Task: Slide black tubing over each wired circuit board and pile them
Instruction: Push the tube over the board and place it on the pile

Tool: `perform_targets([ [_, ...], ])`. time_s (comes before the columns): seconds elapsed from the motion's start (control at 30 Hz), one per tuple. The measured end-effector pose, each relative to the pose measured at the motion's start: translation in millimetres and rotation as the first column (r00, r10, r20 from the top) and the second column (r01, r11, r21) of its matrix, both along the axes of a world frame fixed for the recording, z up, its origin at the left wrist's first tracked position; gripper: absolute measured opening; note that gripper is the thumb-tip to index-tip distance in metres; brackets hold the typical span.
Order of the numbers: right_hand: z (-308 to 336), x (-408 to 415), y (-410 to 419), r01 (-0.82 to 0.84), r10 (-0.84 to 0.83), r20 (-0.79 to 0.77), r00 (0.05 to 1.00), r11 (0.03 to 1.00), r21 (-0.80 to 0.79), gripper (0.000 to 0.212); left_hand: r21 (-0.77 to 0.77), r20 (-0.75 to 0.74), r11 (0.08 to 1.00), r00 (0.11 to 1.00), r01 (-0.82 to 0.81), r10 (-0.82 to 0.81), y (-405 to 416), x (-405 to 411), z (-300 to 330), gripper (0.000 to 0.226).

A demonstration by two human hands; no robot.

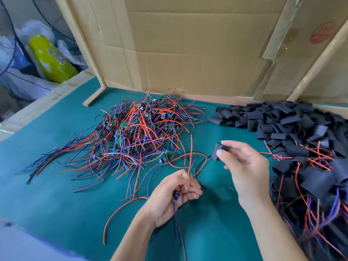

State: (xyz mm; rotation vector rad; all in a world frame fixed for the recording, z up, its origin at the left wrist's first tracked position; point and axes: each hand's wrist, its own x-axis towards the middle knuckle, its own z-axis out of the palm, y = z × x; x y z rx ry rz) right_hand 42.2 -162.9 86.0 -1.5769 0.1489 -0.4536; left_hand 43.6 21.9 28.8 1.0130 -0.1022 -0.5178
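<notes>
Two hands are being held above the green surface. A black tube is being pinched by the right hand between thumb and fingertips, raised clear of the surface, just right of the wire tips. A wired board is being gripped in the curled left hand; its red and dark wires are being fanned upward from the fingers toward the tube, other leads are trailing down past the wrist. Contact between wire tips and tube cannot be told. The unsleeved pile of boards with red, blue and black leads is lying centre-left, behind the left hand. Loose tubes are heaped at back right. The sleeved pile is sitting at the right edge, beside the right wrist. Cardboard is standing along the back of the surface.
</notes>
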Motion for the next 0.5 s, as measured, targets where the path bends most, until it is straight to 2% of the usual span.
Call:
perform_targets([
  [0.1, 0, 2, -6, 0.023, -0.015, -0.033, 0.999, 0.961, 0.276, 0.019, 0.029, 0.025, 1.000, 1.000, 0.012, -0.013, 1, -1, -1, 0.024],
  [0.17, 1, 3, -5, 0.010, 0.005, -0.040, 0.999, 0.928, 0.372, 0.019, 0.060, 0.053, 0.998, 0.998, 0.024, -0.027, -1, -2, -1, 0.017],
  [0.23, 3, 3, -3, -0.004, 0.019, -0.034, 0.999, 0.914, 0.405, 0.023, 0.098, 0.086, 0.995, 0.995, 0.036, -0.044, -2, -4, -1, 0.014],
  [0.33, 8, 1, -6, -0.026, 0.039, -0.018, 0.999, 0.889, 0.458, 0.030, 0.175, 0.135, 0.984, 0.989, 0.030, -0.054, -5, -7, 1, 0.021],
  [0.5, 11, 1, -9, -0.040, 0.064, -0.035, 0.997, 0.878, 0.477, 0.023, 0.212, 0.175, 0.977, 0.983, 0.019, -0.057, -7, -9, 1, 0.021],
])
